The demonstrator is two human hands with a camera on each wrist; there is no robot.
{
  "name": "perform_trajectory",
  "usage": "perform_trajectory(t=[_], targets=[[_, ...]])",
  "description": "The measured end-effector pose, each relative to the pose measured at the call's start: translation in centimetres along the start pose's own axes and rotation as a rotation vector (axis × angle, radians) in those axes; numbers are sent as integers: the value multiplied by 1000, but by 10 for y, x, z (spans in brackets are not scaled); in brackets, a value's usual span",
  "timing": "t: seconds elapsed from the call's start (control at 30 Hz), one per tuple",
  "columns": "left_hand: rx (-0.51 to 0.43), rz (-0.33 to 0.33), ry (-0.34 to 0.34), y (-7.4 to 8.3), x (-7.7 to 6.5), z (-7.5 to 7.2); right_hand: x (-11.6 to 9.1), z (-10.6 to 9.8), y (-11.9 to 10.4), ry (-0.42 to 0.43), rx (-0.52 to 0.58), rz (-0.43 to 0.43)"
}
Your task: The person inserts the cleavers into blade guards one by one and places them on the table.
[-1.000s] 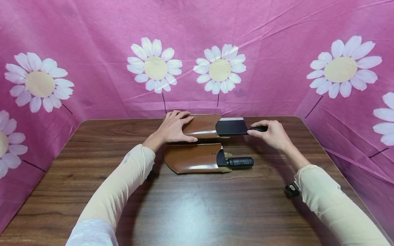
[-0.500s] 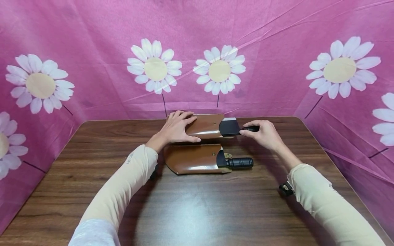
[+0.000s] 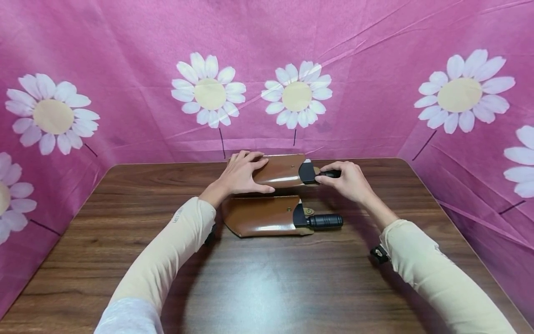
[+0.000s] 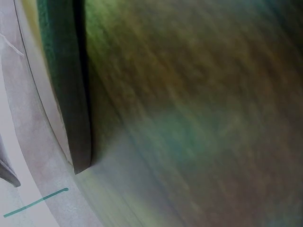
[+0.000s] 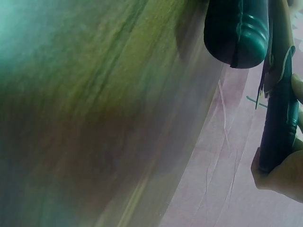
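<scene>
Near the table's back edge lies a brown leather knife sheath [image 3: 279, 168], its left end hidden by my left hand [image 3: 242, 174]. That hand holds the sheath, fingers across its top and thumb along the near edge. Out of the right end shows a short dark part of a cleaver blade [image 3: 308, 173]. My right hand [image 3: 346, 180] grips the cleaver's black handle [image 5: 279, 125]. In front lies a second brown sheath [image 3: 263, 217], with another cleaver in it; its black handle [image 3: 327, 221] points right. The left wrist view shows a dark sheath edge [image 4: 66, 90].
Both sheaths lie on a brown wood-grain table [image 3: 258, 278]. A pink cloth [image 3: 359, 125] with white flowers rises directly behind the table and along both sides. A snap strap [image 3: 308, 211] sticks out beside the front cleaver's handle.
My right hand has moved left, sliding the cleaver deeper into the far sheath, so less blade shows. The far sheath and my left hand have shifted slightly right. The front sheath stays put.
</scene>
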State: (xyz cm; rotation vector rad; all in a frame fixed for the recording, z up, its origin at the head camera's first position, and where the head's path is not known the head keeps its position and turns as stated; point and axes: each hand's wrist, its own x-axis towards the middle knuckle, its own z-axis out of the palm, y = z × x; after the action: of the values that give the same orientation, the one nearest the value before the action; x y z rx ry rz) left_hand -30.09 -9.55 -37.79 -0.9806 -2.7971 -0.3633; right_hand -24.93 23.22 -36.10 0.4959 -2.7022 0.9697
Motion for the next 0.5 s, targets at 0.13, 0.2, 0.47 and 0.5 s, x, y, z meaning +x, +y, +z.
perform_trajectory(t=[0.13, 0.2, 0.47, 0.5], targets=[[1, 0, -3, -1, 0, 1, 1, 1, -2, -4, -2, 2], [4, 2, 0, -1, 0, 0, 1, 1, -3, -2, -1, 3], [7, -10, -2, -1, -1, -3, 0, 8, -6, 10, 25, 41], [1, -9, -5, 0, -1, -2, 0, 9, -8, 9, 25, 41]])
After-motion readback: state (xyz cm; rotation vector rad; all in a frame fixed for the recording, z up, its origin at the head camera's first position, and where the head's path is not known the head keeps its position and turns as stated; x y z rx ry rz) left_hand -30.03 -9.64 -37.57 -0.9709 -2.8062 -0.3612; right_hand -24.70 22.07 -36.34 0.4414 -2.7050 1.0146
